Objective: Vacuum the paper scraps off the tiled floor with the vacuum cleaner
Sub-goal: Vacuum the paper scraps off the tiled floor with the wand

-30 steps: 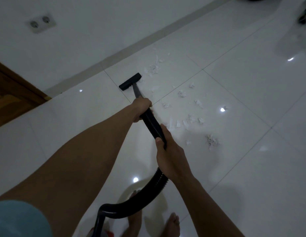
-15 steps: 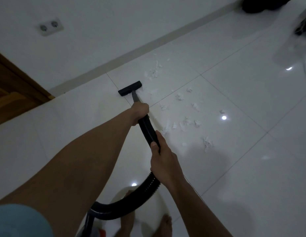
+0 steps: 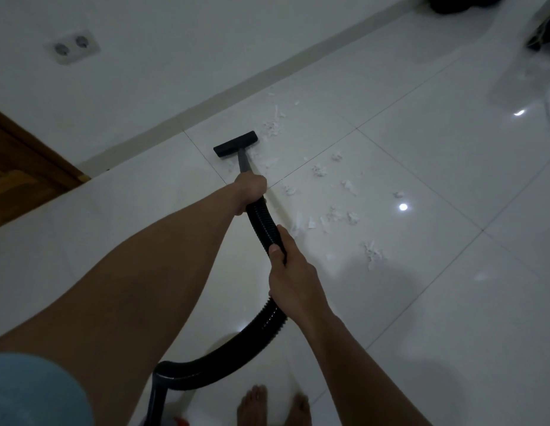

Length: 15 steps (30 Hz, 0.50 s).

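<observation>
**Nozzle drawn back, scraps still to clear**

Beside the wall, the nozzle has been pulled slightly nearer. The hose is gripped by curled fingers of both left hand and right hand. Paper scraps lie scattered rightward, mostly uncollected.

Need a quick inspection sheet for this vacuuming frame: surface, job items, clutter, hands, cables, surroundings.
Surface: glossy white tiled floor, light reflections, thin grout lines.
Job's things: black floor nozzle flat on the tile near the wall; ribbed black hose curves back to the body at the bottom edge, mostly out of frame. Paper scraps scattered right of the nozzle, many left.
Clutter: dark object at the top edge, unclear.
Hands: left hand grips the tube end; right hand grips the hose lower down.
Cables: nothing seen.
Surroundings: white wall, double socket, wooden door frame, bare feet.
</observation>
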Each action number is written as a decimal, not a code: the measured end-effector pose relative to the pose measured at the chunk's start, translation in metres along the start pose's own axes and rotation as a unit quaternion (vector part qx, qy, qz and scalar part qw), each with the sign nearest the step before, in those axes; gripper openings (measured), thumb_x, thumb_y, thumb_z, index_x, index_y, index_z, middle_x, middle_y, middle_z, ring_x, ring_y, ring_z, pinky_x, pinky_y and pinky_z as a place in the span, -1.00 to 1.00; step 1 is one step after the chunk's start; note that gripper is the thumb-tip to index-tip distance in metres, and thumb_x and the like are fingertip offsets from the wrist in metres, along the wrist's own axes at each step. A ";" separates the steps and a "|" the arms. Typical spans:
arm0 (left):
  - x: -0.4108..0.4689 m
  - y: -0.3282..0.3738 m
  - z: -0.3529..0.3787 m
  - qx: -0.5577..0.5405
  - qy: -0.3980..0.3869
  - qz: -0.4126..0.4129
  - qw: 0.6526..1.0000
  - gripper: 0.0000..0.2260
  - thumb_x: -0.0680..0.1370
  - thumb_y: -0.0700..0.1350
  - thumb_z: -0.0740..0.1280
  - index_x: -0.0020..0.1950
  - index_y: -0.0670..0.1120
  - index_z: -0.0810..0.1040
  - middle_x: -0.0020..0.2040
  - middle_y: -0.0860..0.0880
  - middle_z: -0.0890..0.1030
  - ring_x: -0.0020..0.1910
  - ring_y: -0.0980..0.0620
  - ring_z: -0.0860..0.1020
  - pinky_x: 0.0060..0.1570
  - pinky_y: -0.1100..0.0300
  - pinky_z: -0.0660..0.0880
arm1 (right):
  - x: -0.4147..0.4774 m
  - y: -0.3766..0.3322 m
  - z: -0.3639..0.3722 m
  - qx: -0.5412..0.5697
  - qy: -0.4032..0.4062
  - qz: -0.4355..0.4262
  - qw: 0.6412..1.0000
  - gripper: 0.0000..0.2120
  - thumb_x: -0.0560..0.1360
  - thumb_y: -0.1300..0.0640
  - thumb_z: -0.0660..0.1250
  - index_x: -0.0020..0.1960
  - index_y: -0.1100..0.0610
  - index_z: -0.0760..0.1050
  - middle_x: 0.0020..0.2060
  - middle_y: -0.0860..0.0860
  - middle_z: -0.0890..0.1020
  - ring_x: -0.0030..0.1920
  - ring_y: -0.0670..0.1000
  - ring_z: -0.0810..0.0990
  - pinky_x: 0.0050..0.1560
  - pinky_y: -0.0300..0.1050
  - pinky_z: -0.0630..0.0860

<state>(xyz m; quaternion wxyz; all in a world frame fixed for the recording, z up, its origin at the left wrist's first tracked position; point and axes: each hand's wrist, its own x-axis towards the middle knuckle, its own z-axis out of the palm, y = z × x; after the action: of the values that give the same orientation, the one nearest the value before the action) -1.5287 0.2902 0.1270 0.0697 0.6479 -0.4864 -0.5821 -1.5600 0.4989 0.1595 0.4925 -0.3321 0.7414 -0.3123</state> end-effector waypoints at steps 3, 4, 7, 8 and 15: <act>0.005 0.003 0.004 0.008 0.002 -0.004 1.000 -0.85 0.59 -0.26 0.16 0.16 -0.17 0.28 -0.15 -0.15 0.48 -0.16 -0.05 0.53 0.06 0.01 0.57 | 0.007 0.001 -0.002 0.000 -0.001 0.008 1.000 -0.55 0.69 -0.11 -0.01 0.55 -0.33 0.02 0.15 -0.04 0.61 -0.02 0.03 0.65 0.11 0.05 0.60; 0.007 0.003 0.006 0.010 0.005 -0.004 1.000 -0.86 0.59 -0.26 0.16 0.13 -0.16 0.28 -0.14 -0.15 0.48 -0.14 -0.06 0.53 0.07 0.01 0.56 | 0.009 0.001 -0.004 -0.001 -0.001 0.010 1.000 -0.55 0.69 -0.11 -0.01 0.55 -0.33 0.02 0.15 -0.04 0.61 -0.01 0.03 0.65 0.12 0.06 0.59; 0.009 0.007 0.009 0.010 0.014 -0.006 1.000 -0.91 0.59 -0.26 0.16 0.06 -0.16 0.28 -0.14 -0.16 0.49 -0.06 -0.11 0.53 0.12 -0.03 0.55 | 0.013 0.001 -0.010 0.000 -0.002 0.007 1.000 -0.55 0.69 -0.10 0.00 0.55 -0.32 0.02 0.18 -0.04 0.60 0.01 0.03 0.64 0.14 0.06 0.58; 0.010 0.009 0.009 0.007 0.015 -0.009 1.000 -0.95 0.59 -0.25 0.16 0.02 -0.17 0.30 -0.15 -0.16 0.50 -0.06 -0.11 0.53 0.12 -0.02 0.55 | 0.015 0.000 -0.012 0.000 -0.002 0.005 1.000 -0.55 0.69 -0.09 0.00 0.55 -0.32 0.03 0.20 -0.05 0.60 0.01 0.03 0.64 0.15 0.05 0.58; 0.012 0.011 0.010 0.011 0.025 -0.018 0.999 -0.85 0.59 -0.24 0.16 -0.17 -0.11 0.28 -0.06 -0.18 0.50 -0.04 -0.11 0.53 0.12 0.00 0.55 | 0.015 -0.003 -0.018 -0.002 -0.006 0.005 1.000 -0.55 0.69 -0.10 0.00 0.56 -0.30 0.03 0.21 -0.05 0.59 0.04 0.03 0.64 0.16 0.04 0.57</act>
<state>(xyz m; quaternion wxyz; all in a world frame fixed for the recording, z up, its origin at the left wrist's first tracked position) -1.5449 0.2811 0.1224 0.0646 0.6718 -0.4793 -0.5611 -1.5805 0.4874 0.1597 0.4981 -0.3312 0.7405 -0.3064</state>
